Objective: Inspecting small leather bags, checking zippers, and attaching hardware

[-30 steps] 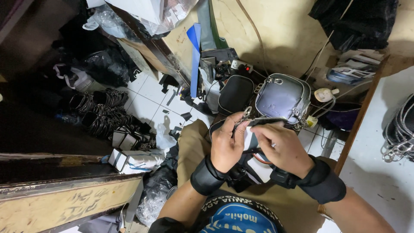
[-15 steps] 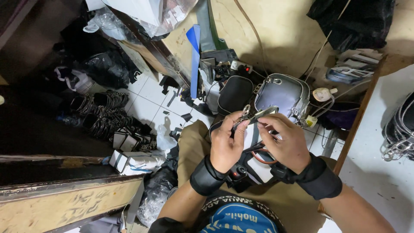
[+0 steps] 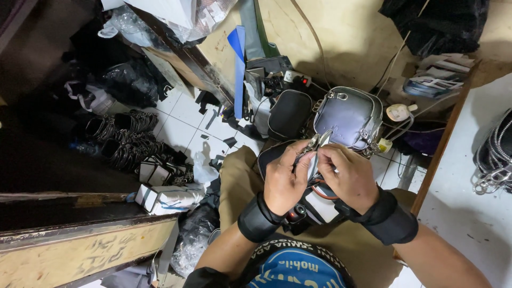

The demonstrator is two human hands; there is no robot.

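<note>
**Both hands pinched on the zipper chain over your lap**

Where your two hands meet above your knees, the head view shows you holding a silver zipper chain (image 3: pixel 319 143) with a small metal pull at its upper end. Your left hand (image 3: pixel 284 181) pinches the pull end between thumb and forefinger, fingers closed on it. Your right hand (image 3: pixel 346 176) is closed on the same chain just beside it, fingertips nearly touching those of the left. The chain's long axis runs steeply up and away from you, tilted slightly right, and rises from between both thumbs, so neither hand is nearer. Both wrists, in black wrist bands (image 3: pixel 257 218), bend inward with the knuckles up.

Under your hands lies a black bag piece (image 3: pixel 314 205) with white and red-brown parts, resting on the tan cloth across your lap. Just beyond the chain's tip, on the tiled floor (image 3: pixel 184 125), stands a grey-lilac bag (image 3: pixel 348 117), with a black pouch (image 3: pixel 289 113) touching its left side.
</note>
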